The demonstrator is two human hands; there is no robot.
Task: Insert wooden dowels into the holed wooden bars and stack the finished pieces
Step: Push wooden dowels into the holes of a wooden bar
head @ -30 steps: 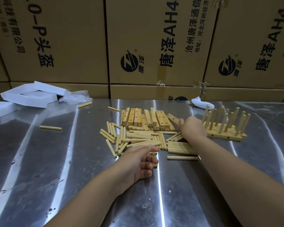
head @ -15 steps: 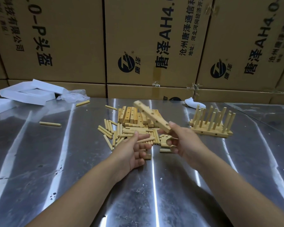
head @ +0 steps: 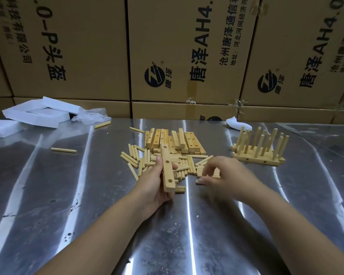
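Holed bar (head: 167, 171), dowels (head: 131, 158) beneath, boxes (head: 83, 46) behind

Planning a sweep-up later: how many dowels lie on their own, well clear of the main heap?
3. Left dowel lies alone on the table; back dowel by the plastic wrap; third dowel just left of the bar pile. Others may be hidden.

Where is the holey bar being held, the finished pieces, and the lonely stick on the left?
holed bar (head: 167, 170): head view, mid-length, between two holes.
finished pieces (head: 256, 158): head view, side of the front base bar.
lone dowel (head: 64, 150): head view, its middle.
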